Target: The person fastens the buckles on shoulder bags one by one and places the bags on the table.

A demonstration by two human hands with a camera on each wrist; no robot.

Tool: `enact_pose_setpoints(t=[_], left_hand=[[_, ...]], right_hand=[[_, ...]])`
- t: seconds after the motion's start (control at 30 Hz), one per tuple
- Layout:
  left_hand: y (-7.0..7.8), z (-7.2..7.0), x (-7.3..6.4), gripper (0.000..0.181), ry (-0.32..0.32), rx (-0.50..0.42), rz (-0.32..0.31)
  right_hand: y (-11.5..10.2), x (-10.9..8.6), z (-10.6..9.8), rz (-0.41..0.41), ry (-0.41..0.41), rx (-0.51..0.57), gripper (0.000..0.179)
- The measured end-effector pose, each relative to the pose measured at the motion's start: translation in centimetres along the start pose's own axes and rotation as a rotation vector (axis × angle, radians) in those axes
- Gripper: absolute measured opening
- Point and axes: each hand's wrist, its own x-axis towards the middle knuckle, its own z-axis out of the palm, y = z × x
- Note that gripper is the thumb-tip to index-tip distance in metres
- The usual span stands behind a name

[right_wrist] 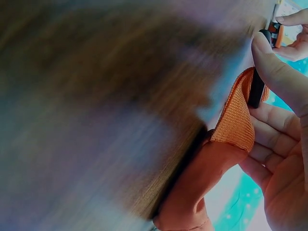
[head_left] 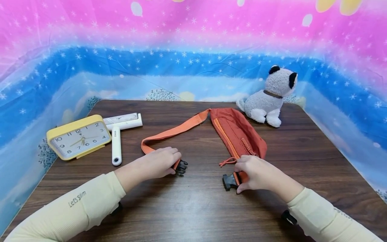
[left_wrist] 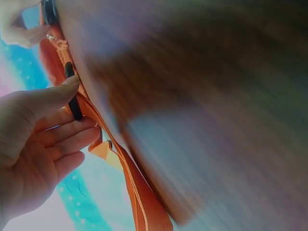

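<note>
A rust-red waist bag [head_left: 239, 131] with an orange zip lies on the table, its orange strap [head_left: 175, 131] looping out to the left. My left hand [head_left: 160, 161] pinches the strap's end at the black pronged buckle half [head_left: 181, 167], thumb on top in the left wrist view. On the other side my right hand [head_left: 254, 173] pinches the black socket buckle half [head_left: 229, 182], joined to the bag by a short orange webbing [right_wrist: 236, 115]. The two buckle halves face each other with a gap between them.
A yellow alarm clock [head_left: 80, 137] stands at the left, with a white T-shaped squeegee-like tool [head_left: 116, 144] beside it. Behind the bag at the right sits a grey and white plush dog [head_left: 267, 97]. A printed cloth backdrop [head_left: 181, 60] surrounds the wooden table [head_left: 193, 211].
</note>
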Motion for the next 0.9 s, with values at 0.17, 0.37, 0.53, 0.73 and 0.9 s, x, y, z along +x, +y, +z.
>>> enact_pose_setpoints(t=[0.17,0.37,0.53,0.73,0.9], left_hand=[[0.15,-0.23,-0.15,0.029,0.019,-0.006,-0.004],[0.13,-0.47,-0.15,0.028,0.065,-0.01,-0.004],[0.04,-0.59,-0.22,0.029,0.114,-0.017,0.015],[0.03,-0.55,-0.33,0.029,0.154,-0.027,0.044],[0.19,-0.62,-0.25,0.029,0.196,-0.007,0.067]], right_hand=[[0.04,-0.18,-0.2,0.0,0.034,0.008,0.046],[0.06,-0.23,-0.57,-0.007,0.075,0.013,0.046],[0.06,-0.3,-0.56,0.0,0.112,-0.004,0.045],[-0.17,-0.27,-0.48,0.034,0.154,-0.025,0.045],[-0.25,-0.12,-0.72,0.061,0.174,-0.017,0.046]])
